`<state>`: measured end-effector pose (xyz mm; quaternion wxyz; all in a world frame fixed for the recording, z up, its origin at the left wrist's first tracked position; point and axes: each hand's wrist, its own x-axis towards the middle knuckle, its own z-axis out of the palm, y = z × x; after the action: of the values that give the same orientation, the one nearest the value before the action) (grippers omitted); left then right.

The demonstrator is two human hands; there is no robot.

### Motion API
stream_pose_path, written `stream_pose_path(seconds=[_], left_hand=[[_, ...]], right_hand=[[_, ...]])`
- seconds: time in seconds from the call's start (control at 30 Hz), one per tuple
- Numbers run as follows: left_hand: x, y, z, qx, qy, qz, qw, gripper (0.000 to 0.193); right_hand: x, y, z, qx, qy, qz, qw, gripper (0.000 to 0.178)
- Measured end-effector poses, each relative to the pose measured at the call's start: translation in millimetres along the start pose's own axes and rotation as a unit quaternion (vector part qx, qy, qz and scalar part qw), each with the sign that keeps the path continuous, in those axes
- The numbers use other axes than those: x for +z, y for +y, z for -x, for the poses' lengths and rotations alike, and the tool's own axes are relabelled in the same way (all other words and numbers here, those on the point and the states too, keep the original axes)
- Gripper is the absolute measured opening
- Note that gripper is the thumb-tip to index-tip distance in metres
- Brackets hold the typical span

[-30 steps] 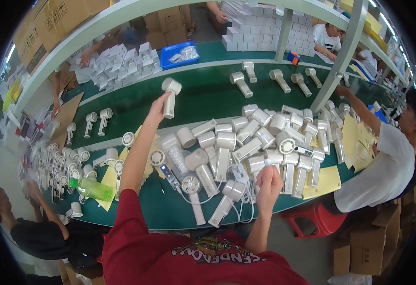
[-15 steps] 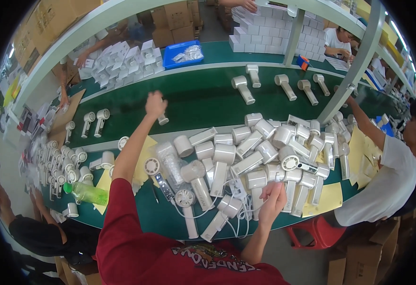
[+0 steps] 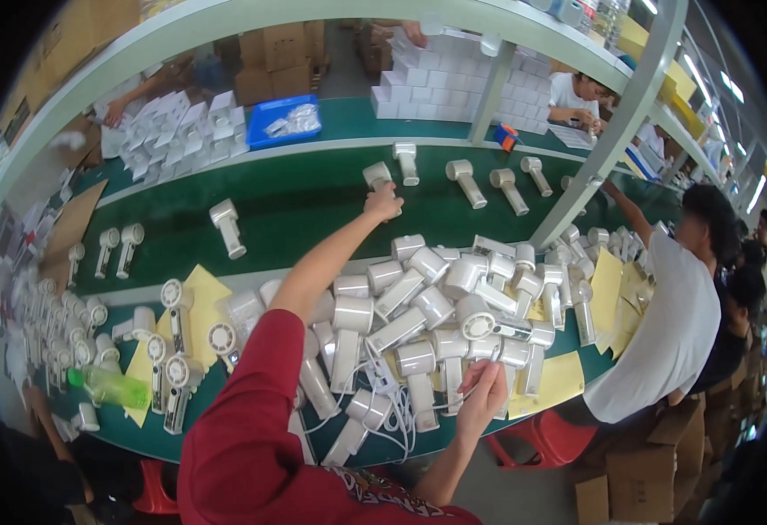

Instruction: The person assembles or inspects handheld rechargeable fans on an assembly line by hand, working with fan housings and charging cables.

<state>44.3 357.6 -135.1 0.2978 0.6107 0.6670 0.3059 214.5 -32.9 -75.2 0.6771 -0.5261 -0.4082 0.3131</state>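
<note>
Left hand (image 3: 383, 203) gripping white handheld fan (image 3: 376, 178), head toward far-left, right hand (image 3: 481, 395) pinching cable (image 3: 466, 385)

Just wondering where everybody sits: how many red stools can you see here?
2. One red stool is at the near table edge, beside the seated co-worker in white. The other is at lower left, partly cut off. More may be hidden under the table.

Red short-sleeved shirt, printed front; bare forearms.
</note>
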Motion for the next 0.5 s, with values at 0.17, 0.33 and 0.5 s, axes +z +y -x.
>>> stream_pose_path(seconds=[0.17,0.33,0.5], left_hand=[[-85.3,36.6,93.0,-0.130,-0.097,0.457,0.875,0.055],[-135.1,32.5,210.5,-0.035,-0.221,0.642,0.734,0.030],[-133.0,39.5,299.3,-0.042,-0.139,0.688,0.711,0.029]], right_hand=[[9.6,-8.8,10.0,0.015,-0.049,-0.026,0.998,0.026],[37.2,-26.6,38.6,-0.014,-0.145,-0.072,0.987,0.027],[55.3,-43.1,72.2,0.021,-0.225,-0.124,0.966,0.021]])
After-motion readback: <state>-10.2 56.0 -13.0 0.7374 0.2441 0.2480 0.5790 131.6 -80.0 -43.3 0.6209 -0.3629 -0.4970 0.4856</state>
